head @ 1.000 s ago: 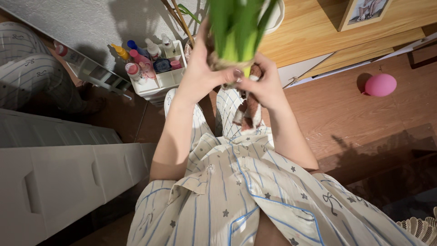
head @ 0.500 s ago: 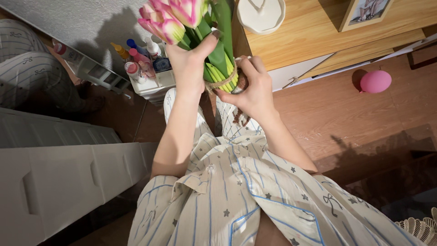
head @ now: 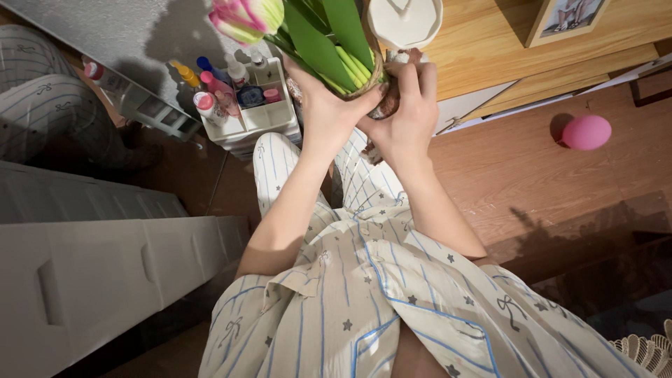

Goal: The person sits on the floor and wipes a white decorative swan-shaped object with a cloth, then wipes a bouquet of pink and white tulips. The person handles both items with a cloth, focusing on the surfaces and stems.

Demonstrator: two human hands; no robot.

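Both hands raised in front of the chest, clasped round a tulip bunch (head: 329,49) at its twine-bound base. Left hand (head: 325,108) cups the stems from below, fingers curled closed on them. Right hand (head: 406,115) wraps the right side of the base, fingers closed on it, tips up near a white pot (head: 404,21) on the wooden cabinet (head: 490,49). Leaves and a pink-white bloom lean up-left. White organiser tray (head: 255,122) with small bottles stands on the floor just left of the hands. Pink balloon (head: 586,131) lies well apart on the wooden floor, right.
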